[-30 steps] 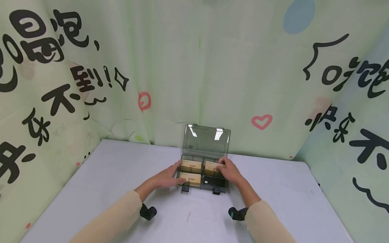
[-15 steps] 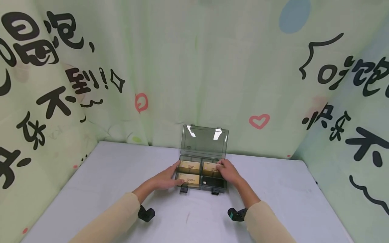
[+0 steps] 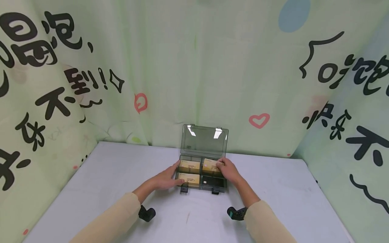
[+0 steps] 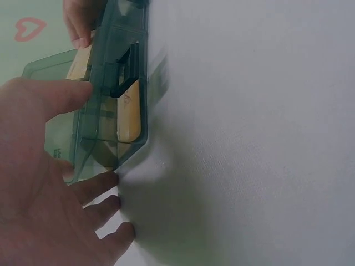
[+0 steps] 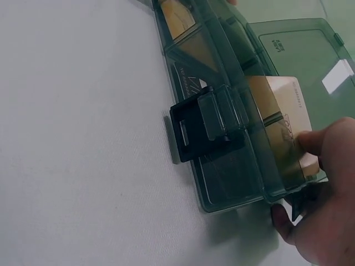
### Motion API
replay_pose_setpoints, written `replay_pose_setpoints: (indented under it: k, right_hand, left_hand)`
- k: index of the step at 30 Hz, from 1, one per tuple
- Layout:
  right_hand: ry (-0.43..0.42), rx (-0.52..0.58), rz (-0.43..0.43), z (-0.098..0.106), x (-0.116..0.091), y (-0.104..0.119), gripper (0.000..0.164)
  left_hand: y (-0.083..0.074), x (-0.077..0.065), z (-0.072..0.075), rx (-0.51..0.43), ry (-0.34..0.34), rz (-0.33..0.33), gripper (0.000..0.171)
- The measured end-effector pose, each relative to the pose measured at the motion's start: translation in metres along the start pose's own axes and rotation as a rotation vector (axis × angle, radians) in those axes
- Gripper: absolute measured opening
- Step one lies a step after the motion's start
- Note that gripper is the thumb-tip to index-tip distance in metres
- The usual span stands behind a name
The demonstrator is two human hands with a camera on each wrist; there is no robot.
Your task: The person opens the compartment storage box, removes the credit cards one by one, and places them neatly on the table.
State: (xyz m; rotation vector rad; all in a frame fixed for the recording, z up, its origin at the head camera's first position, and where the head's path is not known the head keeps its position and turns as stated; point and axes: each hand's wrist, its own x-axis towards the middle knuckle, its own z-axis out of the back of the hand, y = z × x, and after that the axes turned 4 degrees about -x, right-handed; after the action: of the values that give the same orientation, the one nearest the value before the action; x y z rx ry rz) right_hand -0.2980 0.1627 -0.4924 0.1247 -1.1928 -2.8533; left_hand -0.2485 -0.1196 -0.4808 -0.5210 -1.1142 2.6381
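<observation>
A see-through grey-green plastic case (image 5: 236, 191) lies on the table, its lid (image 3: 205, 143) swung up at the back. Stacks of tan cards fill the back-left (image 3: 189, 164) and front-left (image 3: 189, 179) compartments. My right hand (image 3: 230, 171) pinches the tan card stack (image 5: 294, 97) in the back-right compartment, thumb on its printed face; the card edge sticks up above the divider. Something black with a small white patch (image 3: 213, 182) lies in the front-right compartment. My left hand (image 3: 164, 178) rests against the case's left side with fingers spread, its thumb (image 4: 72, 95) over the front-left corner.
Two dark latches hang off the case's front edge, the left one (image 3: 184, 188) and the right one (image 3: 215, 191). A white cloth covers the table (image 3: 188, 219). Pale green printed curtains (image 3: 170, 67) stand at the back and both sides, close behind the raised lid.
My right thumb has shifted slightly and the back-right card stack now shows a little higher above its compartment. My left hand stays at the case's side. The view has shifted a bit.
</observation>
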Motion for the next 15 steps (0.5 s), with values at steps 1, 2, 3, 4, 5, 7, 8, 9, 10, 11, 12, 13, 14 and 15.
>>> replay_pose_setpoints:
  k: [1,2,3,4,5,7,8,9,10,11,12,13,14,15]
  right_hand:
    - [0.0,0.006,-0.002,0.001,-0.001,0.001,0.022]
    - [0.002,0.016,-0.007,0.002,-0.001,0.001,0.022]
    - [0.005,0.027,-0.012,0.003,-0.002,0.003,0.022]
    - [0.006,0.04,-0.019,0.003,-0.003,0.003,0.022]
    - [0.008,0.05,-0.023,0.004,-0.003,0.005,0.022]
    - [0.008,0.067,-0.033,0.005,-0.005,0.007,0.022]
    - [0.007,0.076,-0.038,0.006,-0.005,0.008,0.021]
    - [0.006,0.083,-0.042,0.007,-0.005,0.008,0.021]
    - [0.004,0.086,-0.045,0.007,-0.006,0.009,0.02]
    - [0.002,0.09,-0.05,0.008,-0.006,0.009,0.02]
    - [0.002,0.093,-0.054,0.009,-0.006,0.009,0.019]
    - [0.002,0.1,-0.06,0.01,-0.007,0.008,0.018]
    - [0.002,0.108,-0.062,0.01,-0.007,0.008,0.018]
    - [0.001,0.118,-0.065,0.011,-0.007,0.008,0.017]
  left_hand:
    - [-0.001,0.0,0.0,0.002,0.0,0.0,0.085]
    - [-0.001,0.001,0.0,0.004,0.0,0.003,0.085]
    - [-0.002,0.001,0.0,0.006,0.0,0.005,0.085]
    - [-0.002,0.001,0.0,0.005,0.0,0.006,0.085]
    - [-0.002,0.001,0.0,0.005,0.001,0.008,0.085]
    - [-0.002,0.001,0.001,0.004,0.004,0.006,0.085]
    - [-0.001,0.001,0.001,0.003,0.006,0.003,0.084]
    - [-0.001,0.001,0.001,0.001,0.007,-0.003,0.084]
    - [0.0,0.001,0.001,0.0,0.008,-0.009,0.084]
    - [0.0,0.001,0.001,0.0,0.01,-0.015,0.084]
    - [0.0,0.002,0.001,0.002,0.012,-0.02,0.084]
    - [0.001,0.002,0.001,0.002,0.014,-0.024,0.084]
    - [0.001,0.002,0.001,0.001,0.015,-0.026,0.084]
    - [0.001,0.002,0.002,0.001,0.016,-0.028,0.084]
